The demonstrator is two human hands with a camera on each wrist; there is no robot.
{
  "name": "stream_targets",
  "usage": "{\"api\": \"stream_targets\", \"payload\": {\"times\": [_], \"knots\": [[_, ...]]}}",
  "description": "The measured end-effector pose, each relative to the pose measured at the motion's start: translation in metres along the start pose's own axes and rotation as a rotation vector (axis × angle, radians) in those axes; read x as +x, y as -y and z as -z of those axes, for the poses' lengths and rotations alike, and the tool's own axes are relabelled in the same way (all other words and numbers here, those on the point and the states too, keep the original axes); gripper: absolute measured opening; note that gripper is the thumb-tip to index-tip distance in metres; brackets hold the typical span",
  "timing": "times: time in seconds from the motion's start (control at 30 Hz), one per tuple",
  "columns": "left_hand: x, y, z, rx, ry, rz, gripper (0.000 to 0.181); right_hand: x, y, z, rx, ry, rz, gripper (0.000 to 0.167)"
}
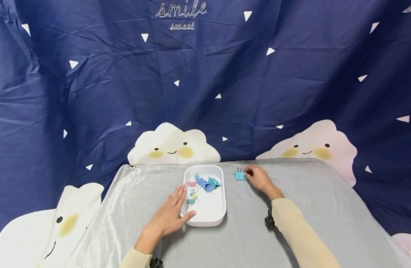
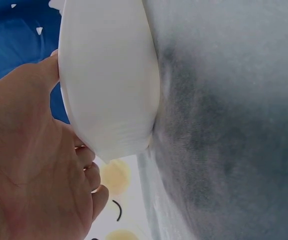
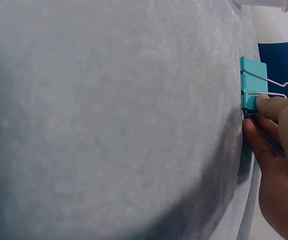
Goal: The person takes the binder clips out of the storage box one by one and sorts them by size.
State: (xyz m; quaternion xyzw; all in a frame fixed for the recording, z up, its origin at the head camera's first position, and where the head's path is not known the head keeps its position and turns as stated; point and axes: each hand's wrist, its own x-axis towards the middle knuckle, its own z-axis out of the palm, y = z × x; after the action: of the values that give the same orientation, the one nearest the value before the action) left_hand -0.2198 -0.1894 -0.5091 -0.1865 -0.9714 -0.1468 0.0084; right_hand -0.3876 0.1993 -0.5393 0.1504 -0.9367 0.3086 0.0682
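Observation:
My right hand (image 1: 260,179) pinches a large teal binder clip (image 1: 240,176) by its right end, on the cloth to the right of a white tray (image 1: 210,212). In the right wrist view the thumb presses the clip's teal body (image 3: 254,80), and its wire handles point away from the cloth. My left hand (image 1: 170,214) lies over the tray's left rim with its fingers straight and the thumb spread at the near corner. Inside the tray are blue binder clips (image 1: 202,182), another teal clip (image 1: 213,182), and smaller pink (image 1: 192,184) and yellow (image 1: 193,195) ones.
Grey cloth (image 1: 245,238) covers the table around the tray. Behind its far edge hangs a dark blue curtain (image 1: 198,100) printed with clouds and white triangles. In the right wrist view a bit of white rim (image 3: 269,3) shows at the top.

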Motion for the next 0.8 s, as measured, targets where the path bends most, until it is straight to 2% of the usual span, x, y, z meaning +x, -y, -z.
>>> {"api": "stream_targets", "payload": {"times": [0.23, 0.43, 0.57, 0.8], "knots": [[-0.001, 0.000, 0.001, -0.001, 0.004, 0.002, 0.096, -0.001, 0.001, 0.002, 0.016, -0.005, 0.010, 0.019], [0.000, -0.001, 0.001, -0.009, 0.016, 0.003, 0.096, -0.002, 0.003, 0.008, 0.010, -0.051, 0.044, 0.017], [0.001, -0.001, 0.002, -0.009, 0.018, 0.001, 0.096, 0.000, 0.007, 0.015, 0.000, -0.082, 0.083, 0.015], [0.001, 0.000, 0.002, 0.003, 0.019, 0.005, 0.097, 0.005, 0.023, 0.027, -0.015, -0.114, 0.199, 0.014]]}}
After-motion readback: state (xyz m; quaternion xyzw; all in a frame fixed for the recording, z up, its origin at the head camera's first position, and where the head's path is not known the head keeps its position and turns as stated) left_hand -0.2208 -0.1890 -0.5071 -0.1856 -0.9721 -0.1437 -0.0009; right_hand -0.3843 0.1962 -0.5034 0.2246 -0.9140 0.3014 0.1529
